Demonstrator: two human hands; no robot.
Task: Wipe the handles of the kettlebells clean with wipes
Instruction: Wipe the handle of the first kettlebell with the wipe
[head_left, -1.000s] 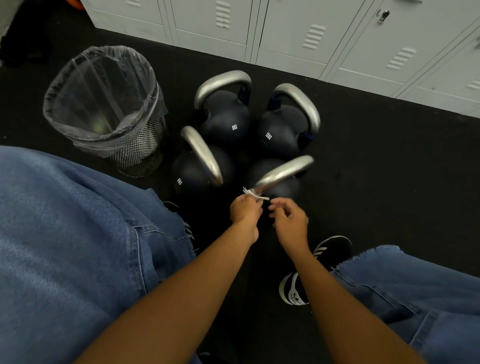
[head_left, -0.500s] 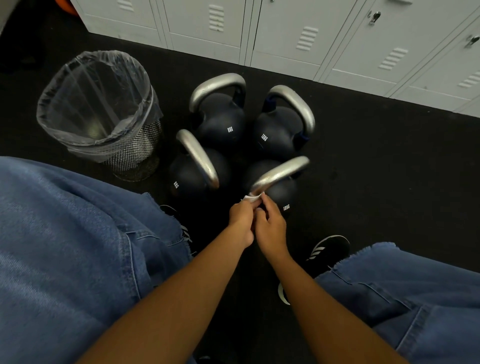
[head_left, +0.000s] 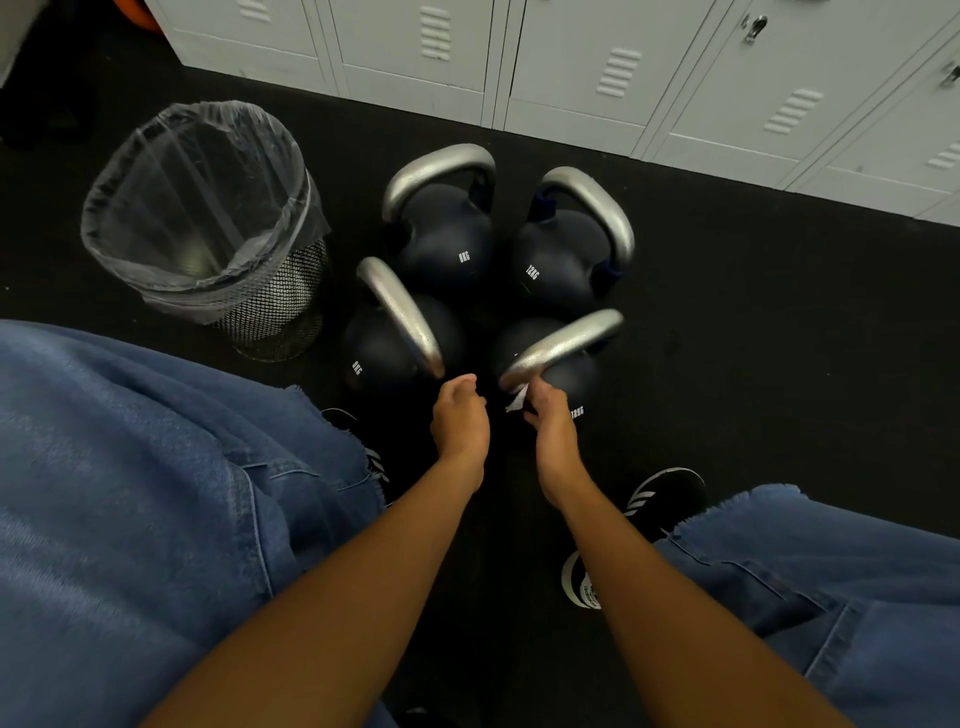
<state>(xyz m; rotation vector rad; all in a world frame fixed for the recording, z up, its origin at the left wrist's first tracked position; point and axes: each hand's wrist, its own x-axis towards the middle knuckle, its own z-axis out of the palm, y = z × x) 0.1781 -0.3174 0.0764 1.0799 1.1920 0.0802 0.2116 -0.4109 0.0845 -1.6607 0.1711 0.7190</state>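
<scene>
Several dark kettlebells with silver handles stand clustered on the black floor. The near right kettlebell (head_left: 571, 371) has its handle (head_left: 563, 345) slanting toward me. My right hand (head_left: 550, 421) pinches a small white wipe (head_left: 518, 399) against the near end of that handle. My left hand (head_left: 460, 413) hovers just left of it with fingers curled, holding nothing, close to the near end of the near left kettlebell's handle (head_left: 402, 317). The two far kettlebells (head_left: 447, 244) (head_left: 563, 260) stand behind.
A wire-mesh waste bin (head_left: 208, 228) lined with a clear bag stands left of the kettlebells. White lockers (head_left: 571, 67) run along the back. My jeans-clad knees (head_left: 156, 467) and black sneakers (head_left: 660, 499) flank the kettlebells.
The wipe has passed from my left hand to my right. My hands were together at the handle's near end; my left hand has drawn away to the left.
</scene>
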